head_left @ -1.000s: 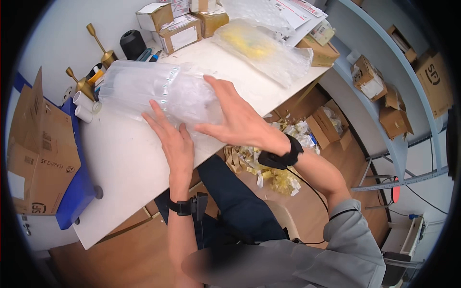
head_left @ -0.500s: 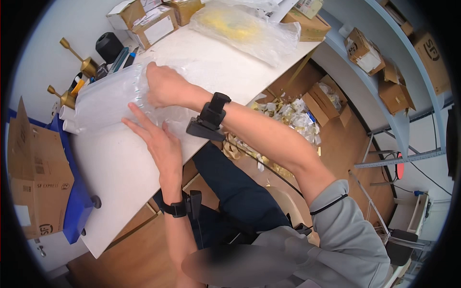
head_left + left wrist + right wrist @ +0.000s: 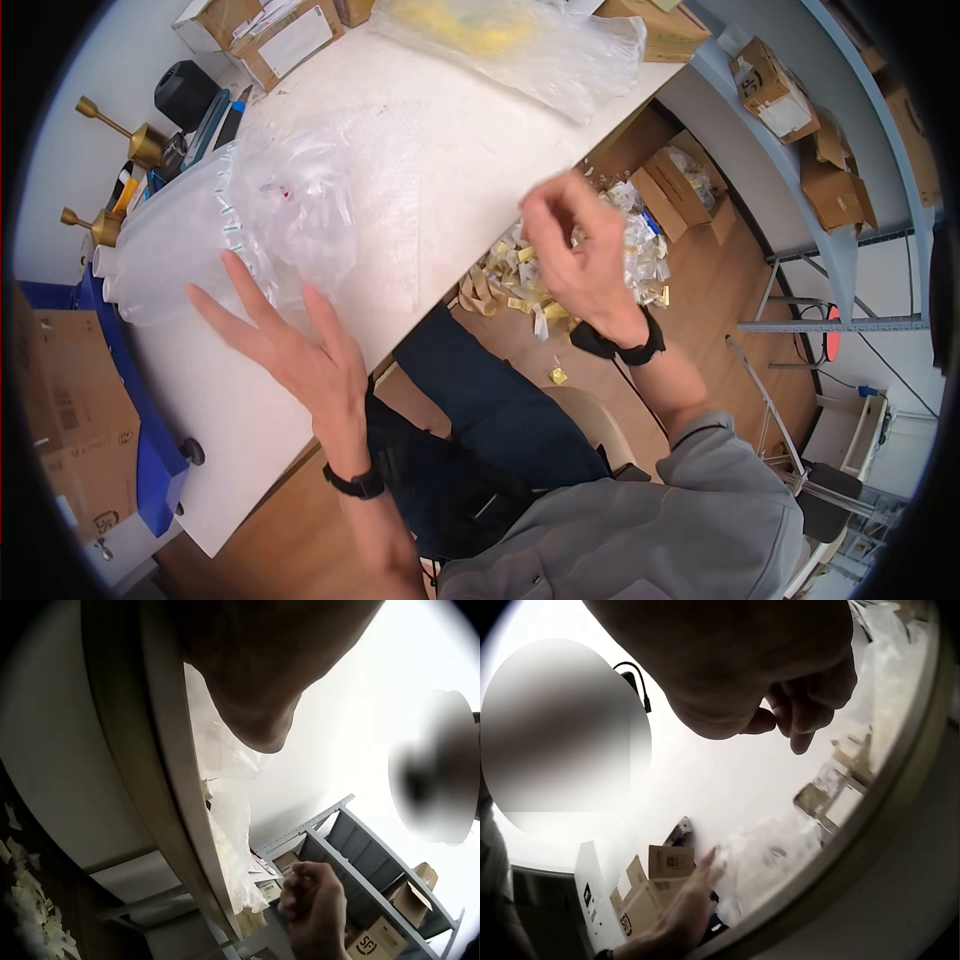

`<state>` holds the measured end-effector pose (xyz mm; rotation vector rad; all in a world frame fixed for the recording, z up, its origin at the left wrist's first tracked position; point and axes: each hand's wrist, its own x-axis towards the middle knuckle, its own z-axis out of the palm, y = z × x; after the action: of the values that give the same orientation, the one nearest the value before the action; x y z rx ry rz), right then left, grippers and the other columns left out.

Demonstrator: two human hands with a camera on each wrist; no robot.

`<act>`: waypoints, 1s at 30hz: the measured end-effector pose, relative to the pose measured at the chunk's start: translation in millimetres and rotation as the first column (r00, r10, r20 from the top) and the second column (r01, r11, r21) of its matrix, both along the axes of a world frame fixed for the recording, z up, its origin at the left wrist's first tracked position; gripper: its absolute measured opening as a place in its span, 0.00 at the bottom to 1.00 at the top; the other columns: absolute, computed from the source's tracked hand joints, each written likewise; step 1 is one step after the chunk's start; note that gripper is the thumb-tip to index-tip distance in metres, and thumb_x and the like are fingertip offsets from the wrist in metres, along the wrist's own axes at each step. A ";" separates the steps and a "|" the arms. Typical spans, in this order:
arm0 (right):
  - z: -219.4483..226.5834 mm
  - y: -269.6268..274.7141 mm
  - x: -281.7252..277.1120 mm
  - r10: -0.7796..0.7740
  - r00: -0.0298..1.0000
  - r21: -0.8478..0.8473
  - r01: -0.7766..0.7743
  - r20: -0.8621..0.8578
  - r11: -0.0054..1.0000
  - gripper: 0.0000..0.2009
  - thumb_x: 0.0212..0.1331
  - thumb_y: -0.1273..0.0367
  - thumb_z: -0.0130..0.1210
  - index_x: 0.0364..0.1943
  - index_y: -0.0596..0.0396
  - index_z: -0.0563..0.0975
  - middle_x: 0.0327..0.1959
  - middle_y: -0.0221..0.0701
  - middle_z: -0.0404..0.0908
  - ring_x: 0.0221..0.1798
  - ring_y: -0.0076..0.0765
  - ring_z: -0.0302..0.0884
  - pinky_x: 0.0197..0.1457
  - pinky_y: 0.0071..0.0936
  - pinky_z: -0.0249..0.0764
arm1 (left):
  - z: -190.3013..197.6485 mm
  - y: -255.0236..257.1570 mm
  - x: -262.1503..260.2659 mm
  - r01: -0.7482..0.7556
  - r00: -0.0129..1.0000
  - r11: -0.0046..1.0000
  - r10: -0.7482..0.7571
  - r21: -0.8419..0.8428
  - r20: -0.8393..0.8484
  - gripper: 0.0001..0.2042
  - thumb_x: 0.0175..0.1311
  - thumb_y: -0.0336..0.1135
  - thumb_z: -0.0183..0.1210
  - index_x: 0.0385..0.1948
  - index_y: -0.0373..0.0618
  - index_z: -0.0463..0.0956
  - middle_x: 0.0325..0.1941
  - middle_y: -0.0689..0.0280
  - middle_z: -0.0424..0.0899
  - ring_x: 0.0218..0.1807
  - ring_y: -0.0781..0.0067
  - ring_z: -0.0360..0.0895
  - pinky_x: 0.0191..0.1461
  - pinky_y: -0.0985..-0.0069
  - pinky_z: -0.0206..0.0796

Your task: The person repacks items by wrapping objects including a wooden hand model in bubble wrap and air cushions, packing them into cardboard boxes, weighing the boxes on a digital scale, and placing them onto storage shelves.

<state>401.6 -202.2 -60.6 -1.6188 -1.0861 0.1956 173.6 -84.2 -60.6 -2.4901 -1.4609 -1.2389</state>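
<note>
A clear air-cushion package [image 3: 175,235], with ribbed tubes at one end and a crumpled part at the other, lies on the white table [image 3: 440,170]. My left hand [image 3: 300,365] is at its near edge, fingers spread; in the right wrist view the left hand [image 3: 686,911] reaches up beside the plastic [image 3: 769,859]. Past the table's edge, my right hand [image 3: 585,250] is raised, its fingers curled in and nothing visible in them. The left wrist view also shows the right hand [image 3: 315,907] curled. Bubble wrap [image 3: 395,190] lies beside the package.
Cartons [image 3: 290,45] and a bag with yellow contents [image 3: 500,40] lie along the table's back. At the left are brass holders [image 3: 145,145], white rolls [image 3: 104,262] and a large carton [image 3: 85,400] by a blue bin. Scraps litter the floor; shelves [image 3: 770,190] stand right.
My right hand has come off the package and moved right, past the table edge, its fingers now curled. My left hand has stayed at the package's near edge with fingers spread. The head view has shifted.
</note>
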 end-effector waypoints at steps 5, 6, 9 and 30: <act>-227.8 -13.9 -0.6 -0.164 0.873 -0.340 -0.003 -0.460 0.940 0.05 0.64 0.73 0.53 0.39 0.60 0.77 0.31 0.39 0.84 0.28 0.38 0.82 0.34 0.35 0.77 | 6.6 3.0 -13.8 0.315 0.939 0.942 -0.327 -0.113 -0.110 0.41 0.69 0.48 0.62 0.79 0.46 0.51 0.82 0.44 0.52 0.82 0.30 0.42 0.79 0.37 0.40; -265.8 -7.7 -4.6 -0.174 0.868 -0.346 0.003 -0.465 0.938 0.05 0.64 0.73 0.53 0.39 0.60 0.77 0.31 0.39 0.84 0.28 0.38 0.82 0.34 0.35 0.77 | 3.2 7.4 -12.2 0.344 0.928 0.932 -0.356 -0.114 -0.106 0.41 0.69 0.52 0.62 0.79 0.46 0.52 0.81 0.44 0.53 0.82 0.29 0.43 0.78 0.36 0.39; -322.2 -14.5 -19.6 -0.135 0.984 -0.437 0.070 -0.119 0.897 0.06 0.62 0.75 0.54 0.42 0.62 0.77 0.35 0.46 0.83 0.33 0.47 0.82 0.39 0.39 0.78 | -1.9 -1.4 -2.6 0.109 0.951 0.985 -0.144 -0.136 -0.274 0.35 0.73 0.45 0.57 0.77 0.41 0.55 0.82 0.40 0.48 0.83 0.37 0.44 0.81 0.44 0.41; -329.4 -44.5 17.4 0.141 0.982 -0.444 -0.072 0.125 0.893 0.07 0.63 0.77 0.54 0.43 0.62 0.77 0.38 0.49 0.82 0.38 0.52 0.81 0.42 0.39 0.77 | 1.9 -4.5 4.7 0.096 0.953 0.987 -0.128 -0.129 -0.273 0.25 0.72 0.44 0.56 0.61 0.33 0.68 0.61 0.43 0.74 0.70 0.45 0.66 0.73 0.40 0.52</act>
<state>419.0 -246.7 -390.0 -2.0025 -1.3194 0.4188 178.3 -88.7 -58.7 -2.7184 -1.3724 -0.7867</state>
